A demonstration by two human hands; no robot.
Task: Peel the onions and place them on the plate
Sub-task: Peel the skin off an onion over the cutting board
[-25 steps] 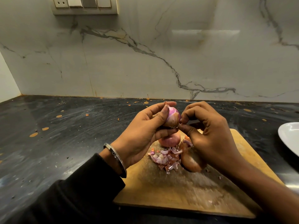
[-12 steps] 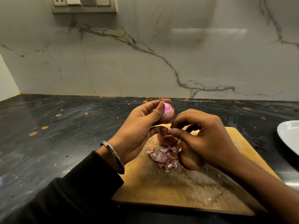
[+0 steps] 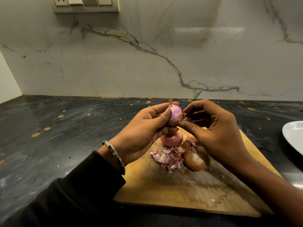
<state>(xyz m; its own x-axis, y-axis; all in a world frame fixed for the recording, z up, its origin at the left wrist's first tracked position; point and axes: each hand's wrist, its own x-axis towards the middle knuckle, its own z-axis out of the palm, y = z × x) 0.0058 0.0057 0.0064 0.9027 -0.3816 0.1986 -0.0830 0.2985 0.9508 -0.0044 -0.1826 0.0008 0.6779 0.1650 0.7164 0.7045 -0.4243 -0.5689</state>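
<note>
Head view: my left hand (image 3: 141,133) grips a partly peeled onion (image 3: 175,114) above the board (image 3: 188,190), fingers curled round it. My right hand (image 3: 218,130) pinches at the onion's right side with thumb and fingertips. On the board: two onions (image 3: 171,139) (image 3: 195,158), and a peel pile (image 3: 167,157) between them. Plate (image 3: 293,138) right of the board, apart from it

wooden cutting board (image 3: 188,192), dark stone counter (image 3: 57,136), marble backsplash (image 3: 147,59), switch panel (image 3: 86,4)
</note>
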